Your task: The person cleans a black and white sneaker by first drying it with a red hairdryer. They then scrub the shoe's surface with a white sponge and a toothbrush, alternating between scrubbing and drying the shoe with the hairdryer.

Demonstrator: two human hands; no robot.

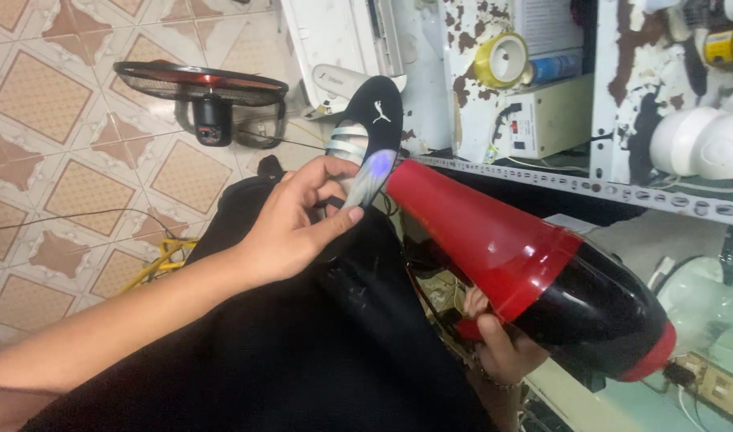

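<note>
Over the lap: left hand point(290, 220) pinches a black shoe point(366, 140) (white stripes), toe up.
Right hand point(498, 344): wrapped around a red-and-black hair dryer point(534, 272).
Nozzle: just beside the shoe's sole.
Floor: a fan point(202, 88).

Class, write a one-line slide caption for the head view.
Left hand holds a black shoe while the right hand aims a red-and-black hair dryer at it.
</note>
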